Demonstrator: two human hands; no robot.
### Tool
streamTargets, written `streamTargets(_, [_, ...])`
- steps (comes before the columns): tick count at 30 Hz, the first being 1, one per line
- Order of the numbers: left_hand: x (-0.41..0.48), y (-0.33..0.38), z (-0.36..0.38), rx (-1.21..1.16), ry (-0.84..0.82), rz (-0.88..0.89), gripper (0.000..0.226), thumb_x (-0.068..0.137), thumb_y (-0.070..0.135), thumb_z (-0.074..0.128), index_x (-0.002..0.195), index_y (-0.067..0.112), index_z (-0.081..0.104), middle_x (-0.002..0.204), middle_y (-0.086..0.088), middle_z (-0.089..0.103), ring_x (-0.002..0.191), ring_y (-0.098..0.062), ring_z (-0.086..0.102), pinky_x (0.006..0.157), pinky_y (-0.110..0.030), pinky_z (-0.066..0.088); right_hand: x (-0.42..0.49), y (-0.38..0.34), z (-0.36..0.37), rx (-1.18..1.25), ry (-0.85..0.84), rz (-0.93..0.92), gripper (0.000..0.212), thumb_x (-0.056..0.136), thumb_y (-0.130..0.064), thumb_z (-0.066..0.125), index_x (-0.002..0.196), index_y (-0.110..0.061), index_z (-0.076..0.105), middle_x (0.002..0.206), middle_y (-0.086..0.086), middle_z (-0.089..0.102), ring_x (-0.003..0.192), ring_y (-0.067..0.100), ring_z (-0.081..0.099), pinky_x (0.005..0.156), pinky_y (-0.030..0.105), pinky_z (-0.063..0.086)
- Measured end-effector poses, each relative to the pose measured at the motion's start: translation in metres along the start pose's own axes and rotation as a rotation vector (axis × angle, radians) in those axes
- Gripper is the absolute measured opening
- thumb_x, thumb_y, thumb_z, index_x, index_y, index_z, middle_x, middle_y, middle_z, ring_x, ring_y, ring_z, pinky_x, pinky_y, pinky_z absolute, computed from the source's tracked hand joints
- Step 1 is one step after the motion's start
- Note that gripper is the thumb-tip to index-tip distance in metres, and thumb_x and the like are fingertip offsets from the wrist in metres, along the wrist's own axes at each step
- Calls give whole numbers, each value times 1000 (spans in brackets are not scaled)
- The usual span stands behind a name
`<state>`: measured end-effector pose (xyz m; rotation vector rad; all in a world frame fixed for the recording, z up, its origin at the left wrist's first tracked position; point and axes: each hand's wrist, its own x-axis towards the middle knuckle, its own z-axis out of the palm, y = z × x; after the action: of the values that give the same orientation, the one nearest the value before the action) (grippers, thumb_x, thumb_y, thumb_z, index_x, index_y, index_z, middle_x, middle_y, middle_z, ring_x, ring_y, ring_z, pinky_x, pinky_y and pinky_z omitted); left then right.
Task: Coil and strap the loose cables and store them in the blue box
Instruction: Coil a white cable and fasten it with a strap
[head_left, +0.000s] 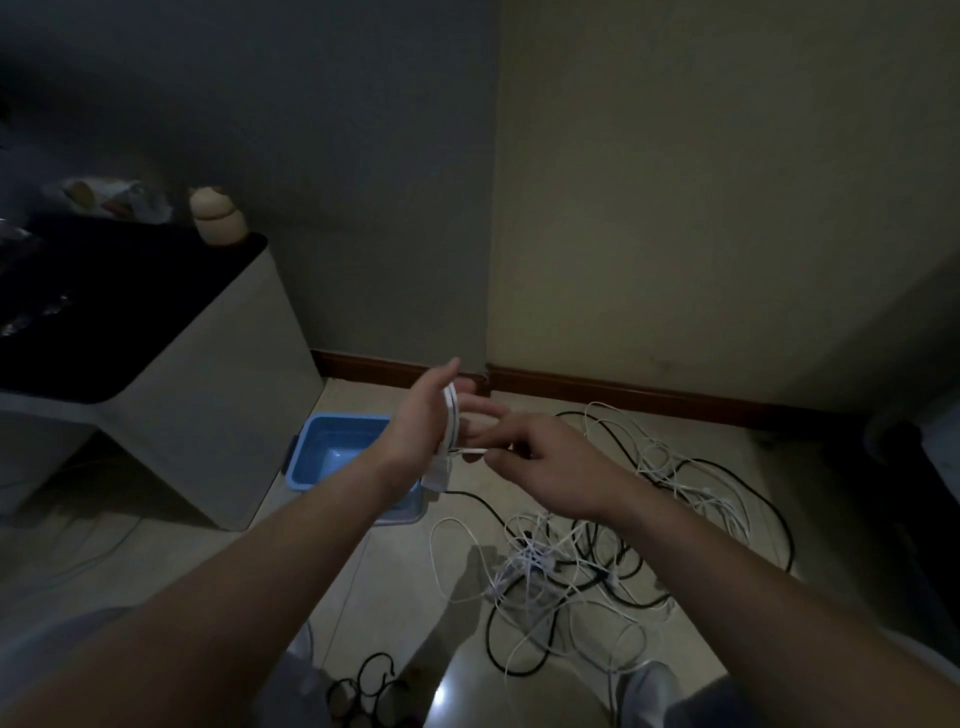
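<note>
My left hand (423, 421) is raised above the floor with its fingers stretched out, and a white cable (451, 415) is wound in loops round the palm. My right hand (545, 454) pinches the free end of that white cable just right of the left palm. The blue box (332, 447) stands open on the floor behind and below my left wrist, partly hidden by the forearm. A tangle of loose white and black cables (597, 551) lies on the tiles under my right arm.
A white cabinet (218, 405) with a dark top stands at the left, close to the blue box. A small black coiled cable (369, 691) lies near my feet. A wooden skirting board (623, 389) runs along the wall corner behind.
</note>
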<state>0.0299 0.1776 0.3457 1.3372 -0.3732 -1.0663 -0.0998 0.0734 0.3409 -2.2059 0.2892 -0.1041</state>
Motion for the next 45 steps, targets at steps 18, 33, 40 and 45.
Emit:
streamTargets(18, [-11, 2, -1, 323, -437, -135, 61, 100, 53, 26, 104, 2, 59, 57, 0, 34, 45, -10, 22, 48, -26, 21, 5, 14, -30, -119, 359, 110, 46, 64, -59, 80, 68, -22, 54, 53, -13, 51, 50, 3, 42, 50, 26, 36])
streamTargets(33, [-14, 15, -6, -158, -381, -103, 29, 100, 30, 37, 81, 13, 52, 46, 8, 27, 31, -4, 20, 43, -22, 23, 5, 28, -25, 349, -1, 239, 32, 106, -30, 46, 83, -13, 61, 54, -12, 45, 49, 6, 41, 63, 37, 50])
streamTargets(40, [-10, 17, -15, -452, -310, -62, 32, 103, 32, 37, 82, 15, 53, 49, 8, 31, 33, -4, 26, 45, -20, 33, 2, 30, -8, 420, -100, 382, 6, 101, -12, 45, 99, -16, 49, 68, 2, 60, 64, 21, 64, 65, 34, 51])
streamTargets(45, [-5, 15, -19, -503, -155, 11, 30, 102, 35, 38, 90, 13, 54, 63, 4, 42, 47, -9, 37, 58, -24, 36, 1, 27, -6, 364, -120, 322, 10, 99, -7, 48, 105, -14, 47, 70, 5, 60, 59, 21, 61, 60, 33, 49])
